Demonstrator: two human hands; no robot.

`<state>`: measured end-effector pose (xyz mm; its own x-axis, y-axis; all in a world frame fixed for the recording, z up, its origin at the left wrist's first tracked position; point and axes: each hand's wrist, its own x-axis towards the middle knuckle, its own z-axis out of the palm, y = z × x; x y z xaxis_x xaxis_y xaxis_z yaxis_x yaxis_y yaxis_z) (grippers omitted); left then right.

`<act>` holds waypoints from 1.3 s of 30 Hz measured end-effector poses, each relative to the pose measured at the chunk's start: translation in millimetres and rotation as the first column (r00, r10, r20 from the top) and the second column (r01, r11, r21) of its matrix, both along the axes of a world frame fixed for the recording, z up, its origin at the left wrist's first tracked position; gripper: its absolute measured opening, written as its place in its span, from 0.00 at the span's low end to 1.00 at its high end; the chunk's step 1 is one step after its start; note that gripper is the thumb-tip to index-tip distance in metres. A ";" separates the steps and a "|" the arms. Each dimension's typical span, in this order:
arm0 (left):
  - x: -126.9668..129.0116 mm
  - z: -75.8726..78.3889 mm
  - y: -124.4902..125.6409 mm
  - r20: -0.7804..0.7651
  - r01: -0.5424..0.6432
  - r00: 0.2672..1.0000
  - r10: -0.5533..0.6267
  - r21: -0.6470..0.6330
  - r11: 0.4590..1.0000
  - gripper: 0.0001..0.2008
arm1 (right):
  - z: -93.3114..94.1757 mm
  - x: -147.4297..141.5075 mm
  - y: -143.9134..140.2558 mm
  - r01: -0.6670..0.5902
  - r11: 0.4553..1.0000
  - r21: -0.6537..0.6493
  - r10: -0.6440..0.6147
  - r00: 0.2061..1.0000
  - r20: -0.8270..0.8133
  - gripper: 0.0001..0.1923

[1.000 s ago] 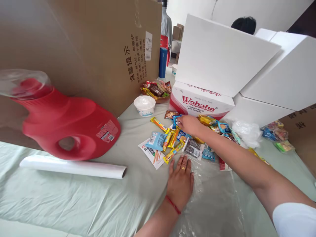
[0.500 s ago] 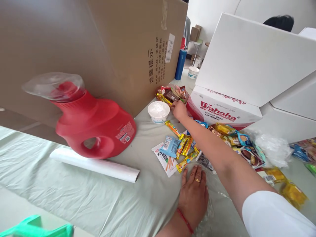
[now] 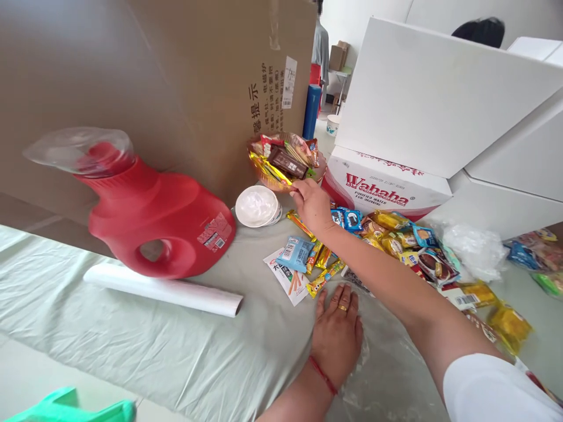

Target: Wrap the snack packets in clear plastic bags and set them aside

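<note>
Your right hand [image 3: 313, 206] grips the near rim of the bowl [image 3: 281, 176], an amber bowl heaped with wrapped snacks, fingers closed on its edge; the bowl is tipped toward you, and whether it rests on the table cannot be told. It sits toward the table's far edge, between the big cardboard box [image 3: 185, 88] and the Wahaha carton [image 3: 387, 184]. Just left of the bowl a white paper cup [image 3: 257, 206] lies tilted. Under your forearm a spread of snack packets [image 3: 308, 258] runs rightward along the cloth to a crumpled clear bag [image 3: 472, 252]. Your left hand [image 3: 338, 334] lies flat, fingers spread, palm down on a clear plastic sheet [image 3: 387, 363] near the table's front edge, gripping nothing. Toward the left end of the table a red jug [image 3: 149, 217] lies on its side against the cardboard box, with a white roll [image 3: 162, 290] just in front of it.
</note>
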<state>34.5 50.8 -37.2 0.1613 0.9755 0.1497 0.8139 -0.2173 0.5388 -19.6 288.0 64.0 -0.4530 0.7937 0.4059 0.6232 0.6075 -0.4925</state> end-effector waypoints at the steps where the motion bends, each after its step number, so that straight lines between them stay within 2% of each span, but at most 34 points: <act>1: -0.3 0.3 0.3 0.001 0.003 1.000 -0.003 0.003 1.000 0.23 | 11.3 5.4 -11.3 -0.007 1.000 0.004 0.007 1.000 -0.030 0.12; 5: -0.4 1.7 1.7 -0.005 -0.005 1.000 0.005 -0.007 1.000 0.22 | 53.6 46.1 -73.8 -0.072 0.997 -0.007 0.069 0.972 -0.226 0.08; 8: 0.2 2.2 2.0 -0.028 -0.012 1.000 0.012 0.006 1.000 0.21 | 64.7 90.3 -122.2 -0.107 0.983 -0.147 0.031 0.895 -0.446 0.03; 10: 0.2 2.4 1.7 -0.049 -0.001 0.999 0.002 0.029 1.000 0.22 | 57.7 121.2 -143.3 -0.143 0.937 -0.318 -0.085 0.791 -0.606 0.03; 11: 0.1 2.6 1.6 -0.061 0.007 0.998 -0.005 0.038 0.999 0.22 | 50.7 136.0 -149.3 -0.171 0.899 -0.403 -0.171 0.710 -0.683 0.05; 13: -0.4 3.6 1.4 -0.087 0.020 0.996 -0.017 0.037 0.999 0.22 | 32.9 163.1 -152.6 -0.238 0.812 -0.533 -0.369 0.498 -0.785 0.10; 15: -0.8 5.2 1.5 -0.118 0.035 0.992 -0.031 0.026 0.999 0.22 | 14.9 185.0 -148.4 -0.290 0.741 -0.606 -0.538 0.285 -0.793 0.13; 16: -0.8 6.2 1.6 -0.134 0.040 0.990 -0.037 0.022 0.999 0.22 | 7.6 193.5 -145.3 -0.312 0.710 -0.631 -0.599 0.203 -0.775 0.13; 18: -0.5 8.1 1.8 -0.166 0.045 0.985 -0.041 0.020 0.999 0.22 | -1.5 205.2 -140.6 -0.368 0.658 -0.657 -0.673 0.105 -0.733 0.13; 20: 0.2 9.5 2.0 -0.192 0.041 0.981 -0.035 0.027 0.999 0.23 | -1.0 211.0 -140.3 -0.440 0.623 -0.647 -0.699 0.060 -0.713 0.12; 22: 1.0 10.3 2.1 -0.211 0.041 0.977 -0.032 0.038 0.998 0.23 | 9.9 215.4 -145.0 -0.481 0.641 -0.598 -0.672 0.025 -0.740 0.10; 24: 1.6 10.3 2.4 -0.222 0.043 0.975 -0.030 0.052 0.998 0.23 | 29.4 225.7 -153.4 -0.454 0.714 -0.533 -0.593 0.012 -0.805 0.09; 26: 1.9 10.1 2.7 -0.231 0.045 0.972 -0.029 0.066 0.997 0.23 | 53.1 249.3 -163.3 -0.343 0.817 -0.465 -0.475 0.059 -0.878 0.09; 27: 1.8 9.9 3.0 -0.237 0.048 0.971 -0.029 0.072 0.996 0.23 | 64.5 267.4 -168.1 -0.255 0.866 -0.430 -0.416 0.112 -0.903 0.09; 29: 1.6 9.5 3.6 -0.251 0.054 0.967 -0.033 0.078 0.995 0.23 | 82.1 315.3 -176.7 -0.020 0.937 -0.348 -0.331 0.267 -0.905 0.09; 30: 1.4 9.1 4.0 -0.257 0.059 0.966 -0.036 0.080 0.995 0.23 | 87.2 343.9 -180.5 0.115 0.945 -0.306 -0.326 0.359 -0.874 0.10; 31: 1.1 8.6 4.4 -0.261 0.064 0.964 -0.040 0.082 0.995 0.23 | 89.4 374.5 -184.5 0.255 0.931 -0.260 -0.352 0.441 -0.826 0.11; 32: 0.8 7.9 5.0 -0.264 0.068 0.964 -0.043 0.085 0.994 0.23 | 88.8 406.0 -188.8 0.393 0.894 -0.216 -0.407 0.510 -0.758 0.12; 33: 0.4 6.9 5.8 -0.264 0.071 0.963 -0.044 0.090 0.993 0.23 | 85.7 437.6 -193.9 0.529 0.832 -0.168 -0.492 0.563 -0.664 0.13; 34: 0.0 5.8 6.5 -0.263 0.074 0.964 -0.046 0.098 0.992 0.24 | 80.4 468.1 -199.7 0.653 0.748 -0.116 -0.600 0.592 -0.539 0.14; 35: -0.3 4.6 7.3 -0.261 0.078 0.964 -0.048 0.108 0.991 0.24 | 73.4 496.6 -206.1 0.748 0.659 -0.077 -0.713 0.589 -0.382 0.14; 37: -0.6 2.5 8.6 -0.259 0.089 0.964 -0.053 0.130 0.988 0.25 | 55.9 544.8 -219.4 0.873 0.488 0.008 -0.872 0.487 -0.043 0.12; 39: -0.8 1.3 9.3 -0.260 0.098 0.964 -0.056 0.152 0.984 0.26 | 35.3 578.3 -230.4 0.913 0.404 0.047 -0.902 0.389 0.187 0.09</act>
